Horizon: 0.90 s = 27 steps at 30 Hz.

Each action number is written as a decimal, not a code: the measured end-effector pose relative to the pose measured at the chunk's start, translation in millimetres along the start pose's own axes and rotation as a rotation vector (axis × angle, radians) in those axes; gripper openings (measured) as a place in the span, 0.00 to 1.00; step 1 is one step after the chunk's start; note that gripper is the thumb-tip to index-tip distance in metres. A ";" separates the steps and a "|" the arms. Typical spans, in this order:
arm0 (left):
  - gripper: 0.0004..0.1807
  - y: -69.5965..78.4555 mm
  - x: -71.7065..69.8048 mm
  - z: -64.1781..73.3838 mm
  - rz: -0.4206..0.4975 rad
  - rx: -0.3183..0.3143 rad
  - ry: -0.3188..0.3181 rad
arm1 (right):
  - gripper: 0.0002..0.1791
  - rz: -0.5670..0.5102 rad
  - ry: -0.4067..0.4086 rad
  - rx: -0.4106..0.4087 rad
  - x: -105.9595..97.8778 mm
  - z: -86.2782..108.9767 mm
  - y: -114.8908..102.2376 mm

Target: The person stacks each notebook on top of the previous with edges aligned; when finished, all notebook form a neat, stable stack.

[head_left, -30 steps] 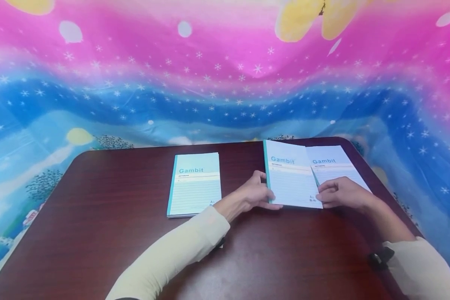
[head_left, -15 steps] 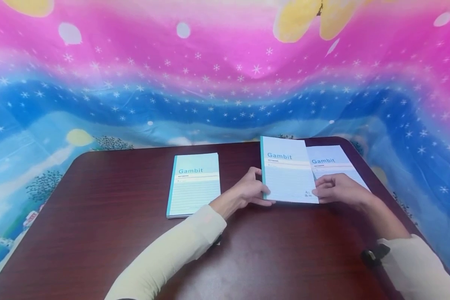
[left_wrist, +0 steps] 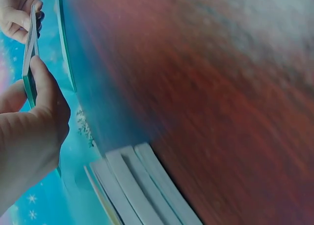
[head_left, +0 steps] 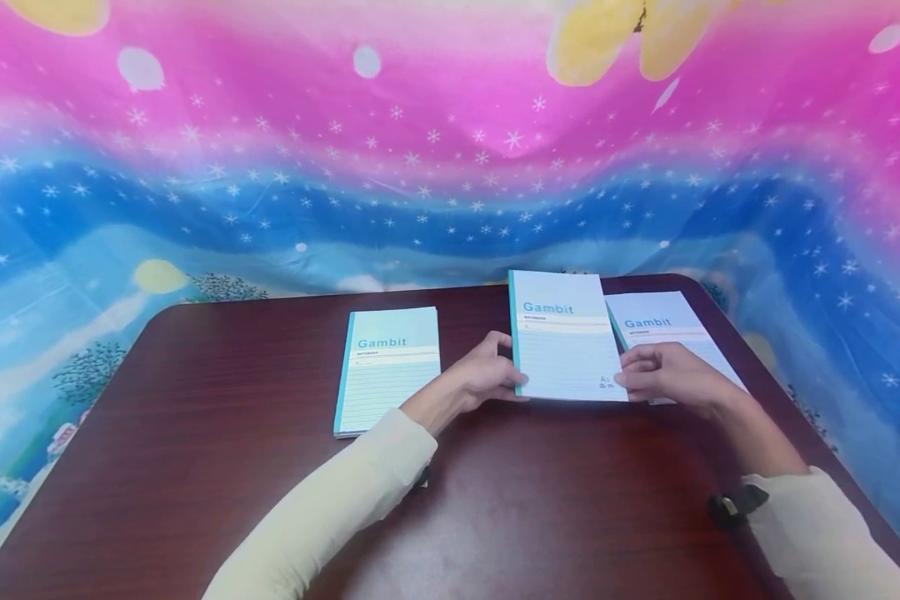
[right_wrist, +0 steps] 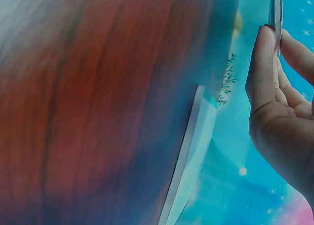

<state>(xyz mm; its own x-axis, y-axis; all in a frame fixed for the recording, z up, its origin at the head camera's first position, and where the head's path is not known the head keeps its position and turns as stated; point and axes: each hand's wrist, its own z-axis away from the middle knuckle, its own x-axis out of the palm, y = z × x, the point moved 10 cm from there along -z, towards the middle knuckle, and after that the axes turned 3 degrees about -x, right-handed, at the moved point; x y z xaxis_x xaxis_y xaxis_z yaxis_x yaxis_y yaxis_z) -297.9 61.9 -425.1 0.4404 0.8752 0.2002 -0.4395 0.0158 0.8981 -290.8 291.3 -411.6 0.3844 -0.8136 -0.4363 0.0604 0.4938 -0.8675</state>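
Observation:
A white Gambit notebook (head_left: 566,350) with a teal spine is held up off the table between both hands. My left hand (head_left: 487,372) grips its lower left edge at the spine, thumb on the cover. At the lower right corner, my right hand (head_left: 667,377) pinches the notebook between thumb and fingers. In the left wrist view the held notebook (left_wrist: 30,53) appears edge-on, with both hands on it. Behind the right hand, another Gambit notebook (head_left: 663,321) lies on the table, partly covered by the hand.
A stack of several notebooks (head_left: 390,367) lies left of the left forearm; its layered edges (left_wrist: 140,190) show in the left wrist view. The dark wooden table (head_left: 217,417) ends at the back against a patterned cloth (head_left: 435,167).
Both hands have moved left and slightly away with the held notebook, lifting it. More of the notebook on the right, including its teal spine, now shows.

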 end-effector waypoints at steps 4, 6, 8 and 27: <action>0.27 1.3 -7.0 3.8 0.006 -0.003 -0.009 | 0.27 -0.001 0.004 -0.022 3.3 -1.2 -6.0; 0.27 2.7 -9.8 6.2 0.003 -0.006 -0.011 | 0.27 -0.006 0.011 -0.024 4.4 -1.8 -8.3; 0.28 4.0 -12.1 8.3 0.001 -0.006 -0.012 | 0.28 -0.006 0.020 -0.026 5.2 -2.6 -10.4; 0.28 7.0 -29.9 16.9 -0.026 0.015 0.007 | 0.27 -0.007 0.039 -0.057 13.0 -6.6 -27.4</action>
<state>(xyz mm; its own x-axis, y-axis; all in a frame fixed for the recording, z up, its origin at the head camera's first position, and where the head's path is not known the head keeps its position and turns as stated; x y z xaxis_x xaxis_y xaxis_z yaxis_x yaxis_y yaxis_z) -301.0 27.7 -418.2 0.4459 0.8779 0.1744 -0.4162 0.0308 0.9087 -293.6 265.2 -395.1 0.3477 -0.8288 -0.4383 0.0098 0.4707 -0.8822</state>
